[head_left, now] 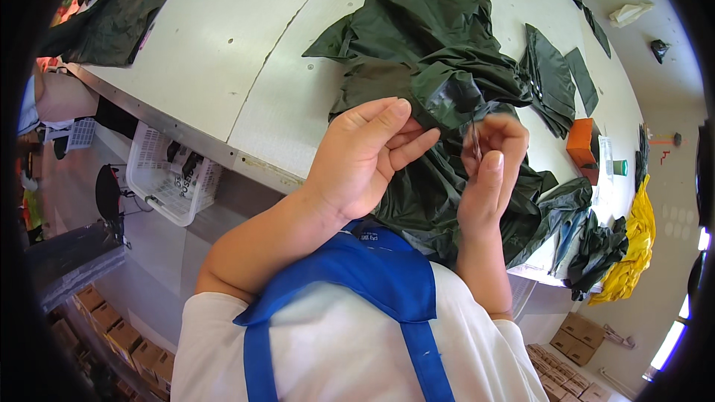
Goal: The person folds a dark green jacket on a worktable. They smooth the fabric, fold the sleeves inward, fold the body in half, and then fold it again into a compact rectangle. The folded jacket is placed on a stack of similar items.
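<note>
At the table edge [246,156]: trimming a dark green garment [424,37].
Left hand [365,156] pinches the thin, slippery-looking fabric fold; right hand [491,171] grips small snips [474,138].

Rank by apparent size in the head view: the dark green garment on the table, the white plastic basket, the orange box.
1. Dark green garment, largest by far.
2. White plastic basket.
3. Orange box, smallest; it sits farther away, so true size is unsure.
</note>
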